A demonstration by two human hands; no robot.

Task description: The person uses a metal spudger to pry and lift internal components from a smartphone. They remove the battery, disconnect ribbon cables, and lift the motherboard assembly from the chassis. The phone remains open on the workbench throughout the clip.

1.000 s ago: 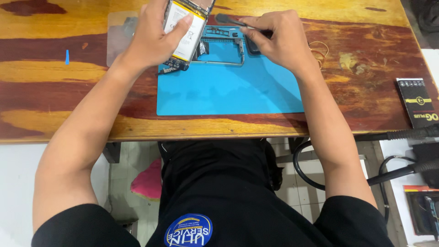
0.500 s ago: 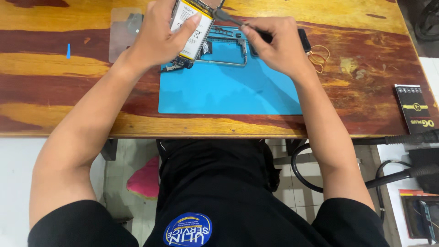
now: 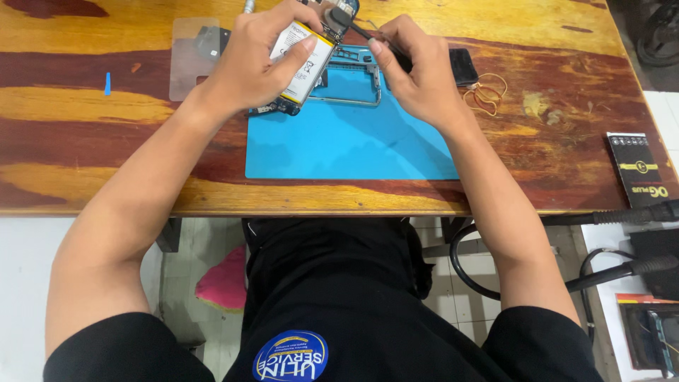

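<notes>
**A wooden table over a tiled floor**

The wooden table (image 3: 85,106) is brown with yellow and dark red streaks. Under it lies a pale tiled floor (image 3: 205,247). A pink cushion (image 3: 223,279) sits there. Black cables (image 3: 615,272) hang beside the table.

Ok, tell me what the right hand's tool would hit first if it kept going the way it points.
The right hand holds a thin dark tool aimed up and left. Its tip already sits at the top end of the opened phone in the left hand, so it would likely meet that first, though depth is unclear.
</notes>
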